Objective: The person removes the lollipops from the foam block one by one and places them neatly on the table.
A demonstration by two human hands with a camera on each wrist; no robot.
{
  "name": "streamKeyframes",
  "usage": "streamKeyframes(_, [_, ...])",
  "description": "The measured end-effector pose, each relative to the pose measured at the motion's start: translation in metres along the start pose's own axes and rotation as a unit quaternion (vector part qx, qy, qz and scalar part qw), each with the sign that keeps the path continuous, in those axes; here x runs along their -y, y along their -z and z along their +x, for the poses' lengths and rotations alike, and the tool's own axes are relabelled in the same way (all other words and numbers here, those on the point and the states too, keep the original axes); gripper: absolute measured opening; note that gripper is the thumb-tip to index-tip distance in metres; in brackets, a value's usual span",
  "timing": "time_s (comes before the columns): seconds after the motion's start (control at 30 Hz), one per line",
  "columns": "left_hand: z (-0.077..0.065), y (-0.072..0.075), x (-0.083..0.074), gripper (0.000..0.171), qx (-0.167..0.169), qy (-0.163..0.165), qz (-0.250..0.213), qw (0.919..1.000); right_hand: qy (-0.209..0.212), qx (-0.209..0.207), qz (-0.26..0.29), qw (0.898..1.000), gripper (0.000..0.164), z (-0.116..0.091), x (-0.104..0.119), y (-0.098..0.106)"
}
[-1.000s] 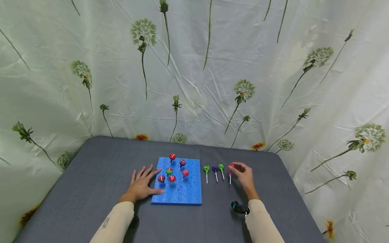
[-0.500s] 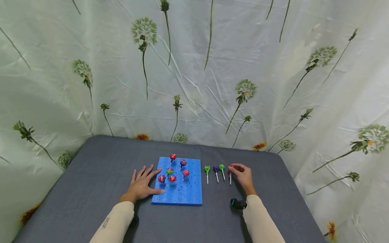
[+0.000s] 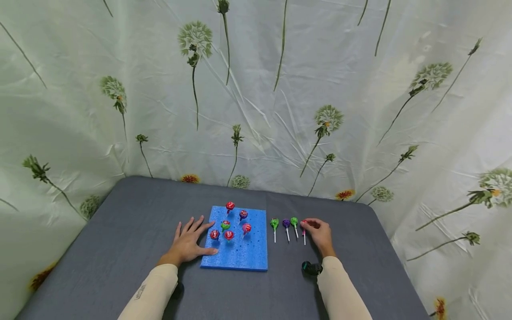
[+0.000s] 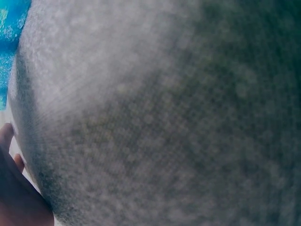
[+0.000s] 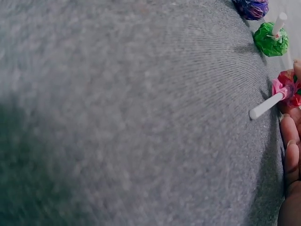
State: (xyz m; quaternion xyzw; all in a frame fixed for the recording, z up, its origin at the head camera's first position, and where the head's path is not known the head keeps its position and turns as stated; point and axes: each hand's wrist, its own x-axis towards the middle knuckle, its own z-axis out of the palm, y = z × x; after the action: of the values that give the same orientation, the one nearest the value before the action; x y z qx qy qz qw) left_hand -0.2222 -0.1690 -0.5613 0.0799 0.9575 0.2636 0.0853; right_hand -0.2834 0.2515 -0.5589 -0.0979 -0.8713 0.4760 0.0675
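Observation:
My left hand (image 3: pixel 187 243) lies with spread fingers at the left edge of a blue foam board (image 3: pixel 254 255), thumb and index finger touching it. Several wrapped lollipops stand upright in the board, among them a green one (image 3: pixel 226 226) and a pink one (image 3: pixel 246 228). To the right of the board, my right hand (image 3: pixel 321 233) pinches the wrapped head of a red-pink lollipop (image 5: pixel 282 89), its white stick pointing toward me. Beside it in a row lie a green lollipop (image 3: pixel 294 222), a purple lollipop (image 3: pixel 286 223) and another green lollipop (image 3: pixel 274 223).
A grey cloth covers the table (image 3: pixel 236 298). Behind it hangs a pale curtain (image 3: pixel 264 111) printed with dandelions. Small holes dot the board's surface. A black wrist device (image 3: pixel 311 268) sits by the right sleeve.
The head view has shifted slightly. My right hand and the red-pink lollipop have come a little to the left, nearer the green one. The left hand stays on the board.

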Motion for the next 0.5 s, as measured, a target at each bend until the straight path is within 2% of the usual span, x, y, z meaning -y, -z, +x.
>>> streamKeyframes(0.5, [-0.0005,0.0011,-0.0001,0.098,0.007,0.002,-0.005,1.0,0.008,-0.019,0.005,1.0,0.026,0.0028,-0.0062,-0.0056])
